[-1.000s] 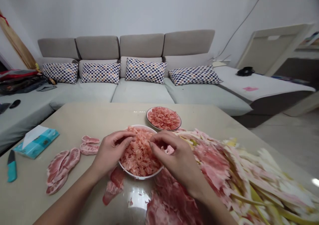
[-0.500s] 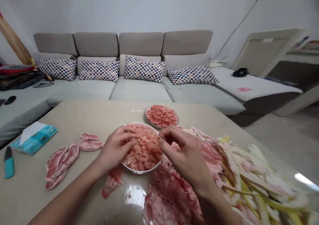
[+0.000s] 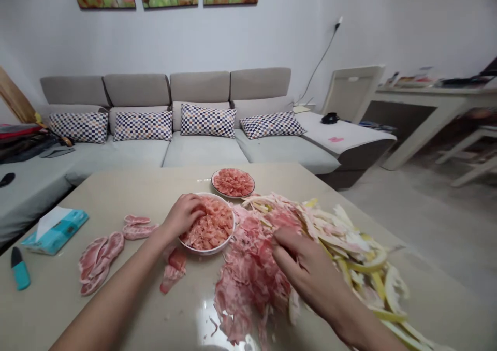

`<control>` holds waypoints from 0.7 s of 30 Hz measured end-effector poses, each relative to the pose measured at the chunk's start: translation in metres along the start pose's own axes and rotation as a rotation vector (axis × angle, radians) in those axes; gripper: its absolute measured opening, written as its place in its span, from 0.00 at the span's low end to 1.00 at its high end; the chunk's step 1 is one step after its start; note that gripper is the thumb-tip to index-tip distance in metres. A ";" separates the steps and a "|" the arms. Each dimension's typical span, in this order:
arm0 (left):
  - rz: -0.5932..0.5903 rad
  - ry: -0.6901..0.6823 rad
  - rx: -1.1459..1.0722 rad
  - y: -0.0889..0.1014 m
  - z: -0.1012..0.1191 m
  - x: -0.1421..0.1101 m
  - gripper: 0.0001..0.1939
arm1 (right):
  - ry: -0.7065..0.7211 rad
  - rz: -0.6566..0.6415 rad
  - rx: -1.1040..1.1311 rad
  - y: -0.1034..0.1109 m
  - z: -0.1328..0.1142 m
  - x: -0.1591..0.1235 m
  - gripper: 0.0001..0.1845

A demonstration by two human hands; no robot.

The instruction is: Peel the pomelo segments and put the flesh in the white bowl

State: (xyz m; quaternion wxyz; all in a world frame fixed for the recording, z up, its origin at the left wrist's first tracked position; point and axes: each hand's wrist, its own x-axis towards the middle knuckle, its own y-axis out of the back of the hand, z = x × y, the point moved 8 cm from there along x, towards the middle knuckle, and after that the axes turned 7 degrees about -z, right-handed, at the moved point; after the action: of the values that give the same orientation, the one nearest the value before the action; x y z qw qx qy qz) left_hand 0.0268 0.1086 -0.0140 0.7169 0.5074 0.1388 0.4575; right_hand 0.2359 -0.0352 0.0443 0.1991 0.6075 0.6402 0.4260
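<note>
A white bowl (image 3: pixel 207 251) heaped with pink pomelo pulp (image 3: pixel 212 224) stands on the table. My left hand (image 3: pixel 185 214) reaches over its left rim, fingers curled together with the tips at the pulp; anything between them is hidden. To the right, my right hand (image 3: pixel 301 260) is closed in a pinch above a pile of pink membrane scraps (image 3: pixel 246 278); I cannot make out what it holds. Behind the bowl is a dark-rimmed plate (image 3: pixel 214 186) full of more pulp. A small pomelo piece (image 3: pixel 173 271) lies in front of the bowl.
Peeled pomelo segments (image 3: pixel 100 260) lie at the left, near a blue tissue pack (image 3: pixel 58 232) and a turquoise-handled knife (image 3: pixel 20 273). Yellow-white peels (image 3: pixel 368 268) are heaped on the table's right. A grey sofa (image 3: pixel 202 149) stands behind the table (image 3: pixel 132 190).
My right hand has moved from the bowl's right rim rightward and down over the scraps. My left hand stays at the bowl, its fingers more curled. The view has turned right and up.
</note>
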 end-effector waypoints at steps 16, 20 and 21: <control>-0.125 0.089 0.072 0.016 -0.005 0.022 0.13 | -0.166 -0.008 -0.009 -0.024 0.029 -0.037 0.13; -0.140 0.082 0.083 -0.001 0.006 0.033 0.16 | -0.200 -0.059 -0.061 -0.032 0.027 -0.039 0.14; -0.135 0.086 0.081 -0.005 0.009 0.036 0.16 | -0.204 -0.075 -0.076 -0.035 0.027 -0.039 0.14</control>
State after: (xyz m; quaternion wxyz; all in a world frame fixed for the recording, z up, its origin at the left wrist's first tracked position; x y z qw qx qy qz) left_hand 0.0551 0.1320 -0.0047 0.7185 0.5054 0.2216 0.4233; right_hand 0.2424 -0.0607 -0.0086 0.3022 0.6153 0.6222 0.3781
